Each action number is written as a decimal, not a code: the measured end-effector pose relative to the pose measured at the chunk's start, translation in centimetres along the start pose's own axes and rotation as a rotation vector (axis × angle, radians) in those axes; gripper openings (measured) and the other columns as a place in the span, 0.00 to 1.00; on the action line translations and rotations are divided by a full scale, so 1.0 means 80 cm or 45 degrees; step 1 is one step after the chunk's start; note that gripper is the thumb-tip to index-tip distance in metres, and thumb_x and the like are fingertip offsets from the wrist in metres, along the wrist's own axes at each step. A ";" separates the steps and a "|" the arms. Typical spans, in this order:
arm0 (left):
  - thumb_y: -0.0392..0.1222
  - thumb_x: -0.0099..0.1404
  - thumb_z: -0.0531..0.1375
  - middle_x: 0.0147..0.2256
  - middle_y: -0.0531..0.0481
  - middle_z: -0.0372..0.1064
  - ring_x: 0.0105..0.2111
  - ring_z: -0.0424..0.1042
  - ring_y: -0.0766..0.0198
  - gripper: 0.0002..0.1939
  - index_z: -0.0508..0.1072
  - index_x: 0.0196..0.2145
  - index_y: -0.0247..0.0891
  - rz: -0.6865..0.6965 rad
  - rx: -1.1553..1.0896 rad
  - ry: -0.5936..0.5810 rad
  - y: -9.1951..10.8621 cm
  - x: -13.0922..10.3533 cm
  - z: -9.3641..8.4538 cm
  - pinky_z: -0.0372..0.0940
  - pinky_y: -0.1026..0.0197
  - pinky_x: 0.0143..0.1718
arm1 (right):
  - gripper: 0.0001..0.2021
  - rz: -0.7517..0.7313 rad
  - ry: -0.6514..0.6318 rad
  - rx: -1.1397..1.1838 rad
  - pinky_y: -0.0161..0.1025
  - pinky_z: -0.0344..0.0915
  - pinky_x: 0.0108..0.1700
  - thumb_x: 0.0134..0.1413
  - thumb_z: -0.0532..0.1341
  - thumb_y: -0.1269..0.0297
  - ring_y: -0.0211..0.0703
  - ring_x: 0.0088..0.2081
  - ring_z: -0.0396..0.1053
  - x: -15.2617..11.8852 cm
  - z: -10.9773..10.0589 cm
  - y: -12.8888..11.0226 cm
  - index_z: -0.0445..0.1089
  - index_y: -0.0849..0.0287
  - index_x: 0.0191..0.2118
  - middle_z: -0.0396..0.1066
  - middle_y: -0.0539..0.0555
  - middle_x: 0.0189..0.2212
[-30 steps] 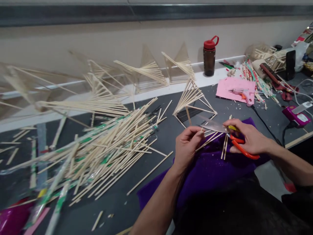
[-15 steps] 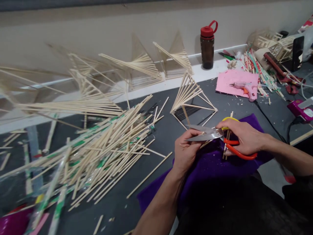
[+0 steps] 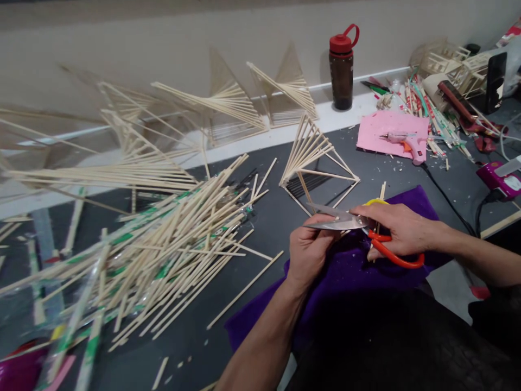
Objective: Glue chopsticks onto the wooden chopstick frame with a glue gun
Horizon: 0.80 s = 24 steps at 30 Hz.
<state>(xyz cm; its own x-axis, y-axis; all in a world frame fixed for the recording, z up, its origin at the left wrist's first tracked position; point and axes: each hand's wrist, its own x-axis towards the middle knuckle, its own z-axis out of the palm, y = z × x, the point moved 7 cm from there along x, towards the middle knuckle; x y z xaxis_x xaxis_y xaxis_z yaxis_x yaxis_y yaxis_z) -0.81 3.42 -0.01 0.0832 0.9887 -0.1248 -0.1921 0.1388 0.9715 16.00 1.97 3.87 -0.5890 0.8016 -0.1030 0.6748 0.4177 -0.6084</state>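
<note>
- My right grip (image 3: 401,228) is closed round the scissors (image 3: 353,221), their parted blades reaching out to my left fingertips.
- My left grip (image 3: 308,252) pinches what looks like a thin stick (image 3: 337,219), its end between the blades, near the purple cloth (image 3: 354,279).

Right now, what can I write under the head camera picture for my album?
Open scissors in the right hand, blades at the left hand, sticks piled to the left.

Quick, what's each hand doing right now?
Left hand: closed, pinching what looks like a thin stick, mostly hidden by fingers and blades.
Right hand: closed around the handles of the scissors, blades apart.
</note>
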 end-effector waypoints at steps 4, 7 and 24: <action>0.54 0.52 0.70 0.20 0.55 0.68 0.19 0.62 0.69 0.15 0.78 0.28 0.39 0.060 -0.059 -0.021 0.000 -0.002 0.003 0.59 0.66 0.24 | 0.39 -0.032 -0.019 -0.025 0.54 0.69 0.47 0.52 0.65 0.43 0.58 0.49 0.71 0.000 0.005 -0.004 0.57 0.57 0.65 0.72 0.64 0.51; 0.53 0.54 0.70 0.19 0.55 0.68 0.19 0.61 0.70 0.14 0.79 0.28 0.39 0.112 -0.074 -0.033 0.001 -0.003 0.004 0.58 0.67 0.23 | 0.32 -0.020 -0.023 -0.064 0.55 0.69 0.48 0.57 0.62 0.53 0.58 0.49 0.71 -0.002 0.005 -0.005 0.57 0.57 0.64 0.72 0.64 0.52; 0.53 0.56 0.68 0.18 0.55 0.66 0.16 0.58 0.72 0.16 0.76 0.25 0.36 0.181 -0.009 0.007 0.006 -0.004 0.004 0.53 0.68 0.17 | 0.26 -0.030 0.105 -0.146 0.52 0.72 0.46 0.58 0.57 0.65 0.55 0.48 0.73 -0.012 0.002 0.005 0.61 0.58 0.62 0.75 0.63 0.49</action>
<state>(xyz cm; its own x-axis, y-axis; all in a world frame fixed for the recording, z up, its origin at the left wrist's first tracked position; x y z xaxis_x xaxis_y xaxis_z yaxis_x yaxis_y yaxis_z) -0.63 3.15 0.55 0.0494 0.9987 0.0128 -0.2085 -0.0022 0.9780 16.75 1.29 3.62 -0.5695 0.8217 -0.0217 0.7108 0.4790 -0.5151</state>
